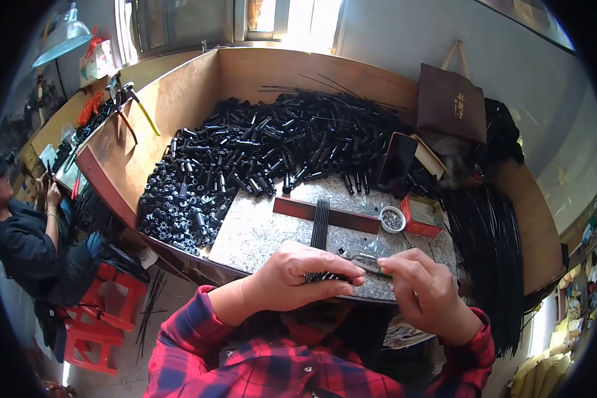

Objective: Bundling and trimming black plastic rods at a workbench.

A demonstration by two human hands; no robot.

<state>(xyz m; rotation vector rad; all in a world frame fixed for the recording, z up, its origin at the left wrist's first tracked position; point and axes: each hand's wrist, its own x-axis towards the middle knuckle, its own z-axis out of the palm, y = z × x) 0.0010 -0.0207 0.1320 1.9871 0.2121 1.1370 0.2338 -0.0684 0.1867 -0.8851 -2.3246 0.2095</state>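
Observation:
My left hand (305,270) is closed around the near end of a bundle of thin black rods (322,222). The bundle runs away from me across a dark red bar (358,220) lying on the speckled board (245,229). Close beside its fingertips, my right hand (426,286) pinches a small metal tool with a green part (371,261); its exact kind is hard to make out. Beyond that hand stand a white cup of small metal bits (392,219) and an open red box (423,217).
A large heap of black tubular parts (265,142) fills the back and left of the wooden-walled bench. Long black rods (487,245) hang over its right side. A phone (398,160) leans near the back right. Pliers (142,109) hang on the left wall. Another person (30,245) sits at far left.

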